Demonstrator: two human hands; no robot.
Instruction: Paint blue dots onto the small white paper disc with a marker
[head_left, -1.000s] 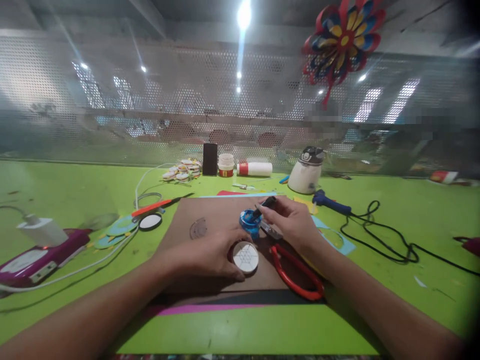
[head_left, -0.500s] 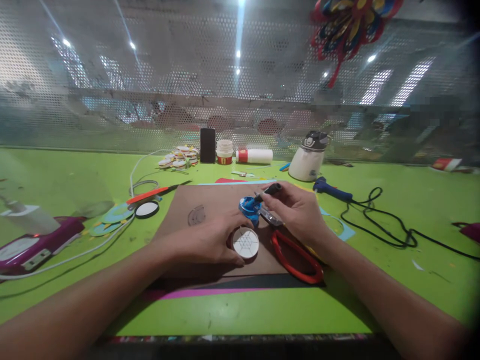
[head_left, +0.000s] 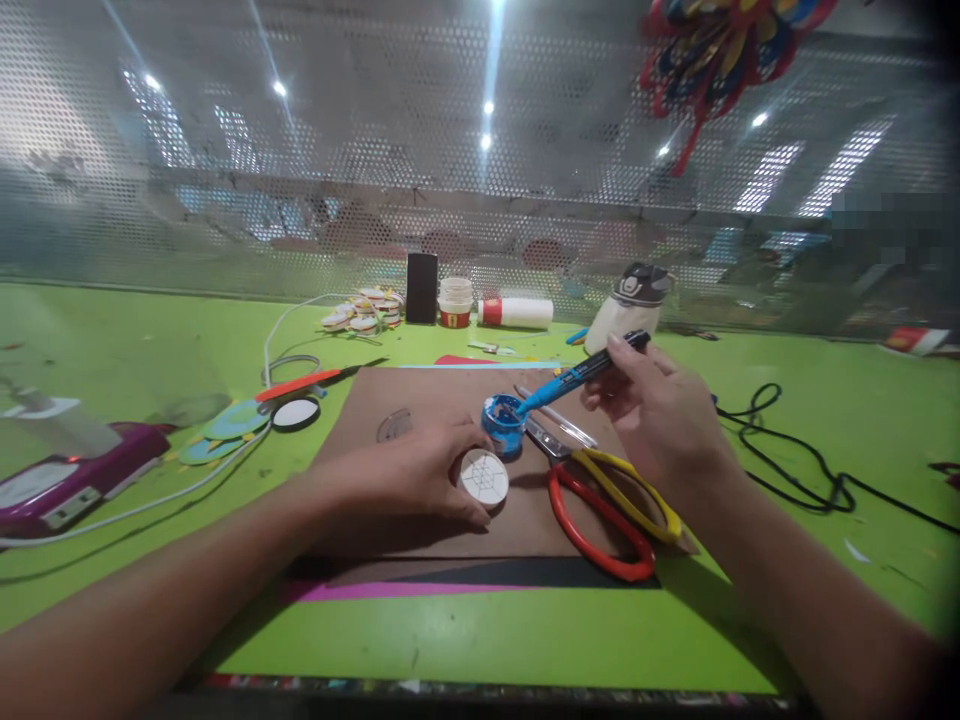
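My left hand (head_left: 431,470) is closed on the edge of a small white disc (head_left: 482,479), thumb below and fingers above, with thin web-like lines drawn on its face. In my right hand (head_left: 652,400) a blue marker with a black rear end (head_left: 577,376) slants down to the left. Its blue tip is at the rim of a small paint-stained blue jar (head_left: 502,428), just beyond the disc. Scissors with one red and one yellow handle (head_left: 600,540) lie beside the jar, blades toward it. A clear-barrelled pen (head_left: 562,415) lies next to them, and a clear protractor (head_left: 395,425) is left of the jar.
Brown card (head_left: 360,540) lies over coloured sheets on the green table (head_left: 420,640). A purple power strip (head_left: 75,485) and an orange knife (head_left: 300,385) are at left. Behind stand a phone (head_left: 422,288), paper cups (head_left: 455,303) and a white bottle (head_left: 622,310); a black cable (head_left: 810,495) coils right.
My right hand has moved up and right, lifting the marker so its tip is at the jar's rim and more of its length shows. My left hand keeps the disc, almost still.
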